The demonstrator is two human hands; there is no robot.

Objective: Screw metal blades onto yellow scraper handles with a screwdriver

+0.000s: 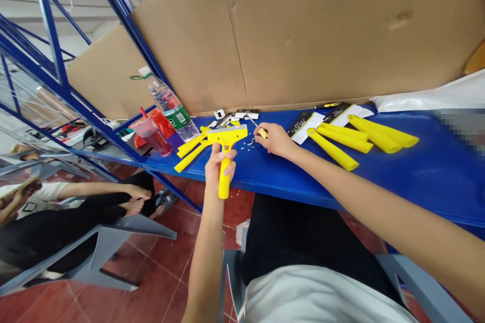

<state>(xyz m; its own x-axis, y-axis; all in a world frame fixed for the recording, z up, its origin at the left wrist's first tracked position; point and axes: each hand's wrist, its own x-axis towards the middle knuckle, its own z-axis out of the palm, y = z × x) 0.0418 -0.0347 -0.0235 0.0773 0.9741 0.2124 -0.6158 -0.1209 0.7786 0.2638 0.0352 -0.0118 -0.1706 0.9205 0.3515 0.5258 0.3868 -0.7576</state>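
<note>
The left hand (212, 167) grips one yellow scraper (226, 138) at the worktop's (435, 176) near edge; the right hand (278, 139) holds one screwdriver (262, 133). Five yellow handles (333, 149), some overlapping, lie at right.

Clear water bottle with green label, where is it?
In the head view, the bottle is left of centre on the blue tabletop, just right of the translucent red cup.

Worktop (435, 181), blue: yellow handles (333, 150), printed cards (309, 128), small loose hardware (248, 145), screwdriver (326, 106), labelled bottle (178, 117), red cup (152, 134).
</note>
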